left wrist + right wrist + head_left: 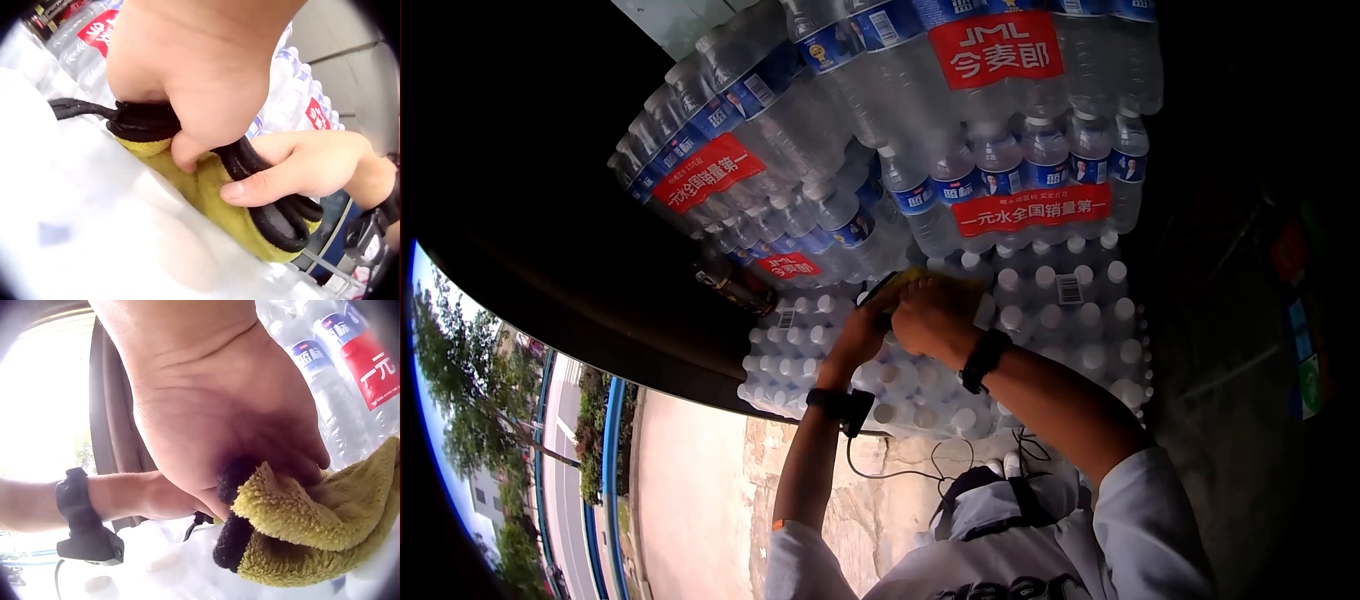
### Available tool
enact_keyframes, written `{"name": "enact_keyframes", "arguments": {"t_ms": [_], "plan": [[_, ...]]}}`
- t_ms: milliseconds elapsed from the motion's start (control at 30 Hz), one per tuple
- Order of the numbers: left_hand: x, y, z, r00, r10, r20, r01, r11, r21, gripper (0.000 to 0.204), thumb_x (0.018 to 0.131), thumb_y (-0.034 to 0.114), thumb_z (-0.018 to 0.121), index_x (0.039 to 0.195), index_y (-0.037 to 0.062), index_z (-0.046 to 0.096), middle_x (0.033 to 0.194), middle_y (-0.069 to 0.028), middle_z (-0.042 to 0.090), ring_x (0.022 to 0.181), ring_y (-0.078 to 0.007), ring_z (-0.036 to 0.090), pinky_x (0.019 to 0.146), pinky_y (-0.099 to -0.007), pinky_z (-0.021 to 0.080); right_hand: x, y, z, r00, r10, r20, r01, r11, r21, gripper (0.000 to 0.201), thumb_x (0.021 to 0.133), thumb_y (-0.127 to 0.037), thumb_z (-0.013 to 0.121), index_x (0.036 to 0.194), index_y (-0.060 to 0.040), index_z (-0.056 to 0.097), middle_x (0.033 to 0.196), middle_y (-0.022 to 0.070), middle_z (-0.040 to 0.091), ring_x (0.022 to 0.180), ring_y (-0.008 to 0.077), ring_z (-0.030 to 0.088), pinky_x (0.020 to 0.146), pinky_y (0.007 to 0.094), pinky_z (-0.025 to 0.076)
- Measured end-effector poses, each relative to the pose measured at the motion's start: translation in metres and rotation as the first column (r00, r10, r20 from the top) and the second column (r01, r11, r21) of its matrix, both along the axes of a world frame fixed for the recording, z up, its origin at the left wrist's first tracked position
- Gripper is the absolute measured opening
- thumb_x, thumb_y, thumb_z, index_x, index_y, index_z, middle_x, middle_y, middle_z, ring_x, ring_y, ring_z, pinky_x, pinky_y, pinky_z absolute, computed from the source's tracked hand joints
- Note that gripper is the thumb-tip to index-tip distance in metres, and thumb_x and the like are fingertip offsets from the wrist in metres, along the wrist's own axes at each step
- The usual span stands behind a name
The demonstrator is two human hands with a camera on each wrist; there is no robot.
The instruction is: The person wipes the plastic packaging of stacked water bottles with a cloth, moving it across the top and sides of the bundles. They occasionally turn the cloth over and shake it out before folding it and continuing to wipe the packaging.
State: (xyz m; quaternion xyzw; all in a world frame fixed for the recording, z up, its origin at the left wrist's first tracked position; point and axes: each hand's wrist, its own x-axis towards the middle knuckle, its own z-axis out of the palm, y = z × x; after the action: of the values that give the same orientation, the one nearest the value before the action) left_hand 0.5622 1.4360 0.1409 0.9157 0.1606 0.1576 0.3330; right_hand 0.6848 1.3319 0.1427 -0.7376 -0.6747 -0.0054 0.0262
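A yellow-green fuzzy cloth (294, 515) with thick black edging is folded between my two hands, low over the bottle tops. My left hand (860, 335) grips its black-edged side, and in the left wrist view its thumb is bent onto the yellow pile. The right hand (932, 320) holds the cloth close beside it, with the thumb (250, 190) lying over the edging and the fingers largely hidden. A black strap (78, 107) sticks out from the cloth near the left hand.
Shrink-wrapped packs of white-capped water bottles (1055, 320) lie beneath the hands. More bottle packs with red labels (1030, 208) are stacked behind. A dark bottle (735, 290) stands at the left, near a dark vehicle-like edge. Cables (900, 472) hang below the wrists.
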Motion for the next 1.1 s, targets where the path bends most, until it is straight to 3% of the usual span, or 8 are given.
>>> {"name": "enact_keyframes", "arguments": {"t_ms": [167, 300, 400, 533, 667, 867, 900, 1100], "plan": [[-0.004, -0.046, -0.003, 0.991, -0.108, -0.081, 0.127, 0.951, 0.281, 0.055, 0.081, -0.011, 0.050, 0.134, 0.0054, 0.058, 0.140, -0.0207, 0.057, 0.132, -0.0421, 0.049, 0.115, -0.0462, 0.038, 0.006, -0.049, -0.029, 0.977, 0.138, 0.160, -0.144, 0.989, 0.027, 0.041, 0.083, -0.024, 0.063, 0.117, -0.0035, 0.075, 0.141, 0.0225, 0.057, 0.132, 0.0351, 0.047, 0.107, 0.0442, 0.035], [0.007, -0.068, -0.001, 0.969, -0.139, -0.203, 0.189, 0.949, 0.254, 0.066, 0.079, -0.012, 0.049, 0.142, 0.0055, 0.052, 0.149, -0.0213, 0.049, 0.143, -0.0403, 0.039, 0.117, -0.0457, 0.037, 0.009, -0.074, -0.006, 0.984, 0.125, 0.128, -0.079, 0.945, -0.316, 0.048, 0.085, -0.025, 0.062, 0.127, -0.0039, 0.070, 0.145, 0.0194, 0.054, 0.138, 0.0379, 0.037, 0.109, 0.0516, 0.028], [0.001, -0.034, -0.009, 0.951, -0.264, -0.158, 0.301, 0.905, 0.299, 0.068, 0.074, -0.012, 0.047, 0.141, 0.0024, 0.051, 0.145, -0.0219, 0.051, 0.137, -0.0394, 0.045, 0.114, -0.0449, 0.039, 0.006, -0.052, -0.021, 0.994, 0.019, 0.107, 0.003, 0.979, -0.203, 0.048, 0.085, -0.024, 0.061, 0.126, -0.0025, 0.070, 0.143, 0.0173, 0.056, 0.137, 0.0377, 0.040, 0.107, 0.0503, 0.031], [-0.020, 0.016, -0.008, 0.995, 0.051, -0.088, -0.042, 0.994, 0.098, 0.054, 0.082, -0.009, 0.051, 0.133, 0.0063, 0.060, 0.142, -0.0226, 0.055, 0.136, -0.0403, 0.047, 0.109, -0.0432, 0.045, -0.002, 0.006, -0.035, 0.963, 0.090, 0.254, -0.146, 0.967, 0.209, 0.044, 0.089, -0.022, 0.058, 0.124, 0.0003, 0.069, 0.139, 0.0163, 0.059, 0.131, 0.0331, 0.046, 0.102, 0.0440, 0.039], [-0.030, 0.027, -0.017, 0.993, 0.099, -0.059, -0.092, 0.990, 0.110, 0.054, 0.084, -0.009, 0.054, 0.136, 0.0072, 0.058, 0.137, -0.0241, 0.058, 0.133, -0.0418, 0.049, 0.107, -0.0445, 0.046, -0.009, 0.039, -0.012, 0.967, 0.228, 0.114, -0.207, 0.964, -0.169, 0.044, 0.092, -0.023, 0.055, 0.125, 0.0033, 0.068, 0.142, 0.0175, 0.057, 0.133, 0.0316, 0.049, 0.109, 0.0430, 0.038], [-0.015, -0.013, -0.026, 0.996, 0.015, -0.090, 0.010, 0.964, 0.267, 0.059, 0.083, -0.007, 0.056, 0.139, 0.0089, 0.055, 0.141, -0.0240, 0.055, 0.132, -0.0495, 0.047, 0.107, -0.0510, 0.045, 0.018, -0.016, -0.061, 0.949, 0.201, 0.241, -0.279, 0.893, 0.354, 0.037, 0.085, -0.025, 0.060, 0.106, 0.0004, 0.076, 0.115, 0.0164, 0.070, 0.112, 0.0332, 0.059, 0.095, 0.0494, 0.044], [-0.001, -0.034, -0.009, 0.989, -0.037, -0.144, 0.080, 0.947, 0.311, 0.060, 0.081, -0.008, 0.055, 0.139, 0.0071, 0.055, 0.143, -0.0232, 0.053, 0.135, -0.0499, 0.044, 0.111, -0.0522, 0.042, 0.025, -0.040, -0.024, 0.969, 0.227, 0.102, -0.235, 0.969, 0.073, 0.042, 0.086, -0.025, 0.060, 0.116, 0.0014, 0.073, 0.129, 0.0190, 0.065, 0.121, 0.0338, 0.056, 0.101, 0.0431, 0.042], [0.071, -0.014, -0.010, 0.985, -0.154, -0.082, 0.159, 0.986, 0.058, 0.054, 0.079, -0.009, 0.056, 0.131, 0.0050, 0.059, 0.138, -0.0234, 0.057, 0.133, -0.0468, 0.047, 0.112, -0.0485, 0.041, 0.078, -0.032, -0.021, 0.979, 0.093, 0.182, -0.086, 0.995, -0.043, 0.044, 0.089, -0.022, 0.058, 0.124, 0.0026, 0.069, 0.137, 0.0222, 0.060, 0.131, 0.0350, 0.053, 0.108, 0.0525, 0.037]]}}
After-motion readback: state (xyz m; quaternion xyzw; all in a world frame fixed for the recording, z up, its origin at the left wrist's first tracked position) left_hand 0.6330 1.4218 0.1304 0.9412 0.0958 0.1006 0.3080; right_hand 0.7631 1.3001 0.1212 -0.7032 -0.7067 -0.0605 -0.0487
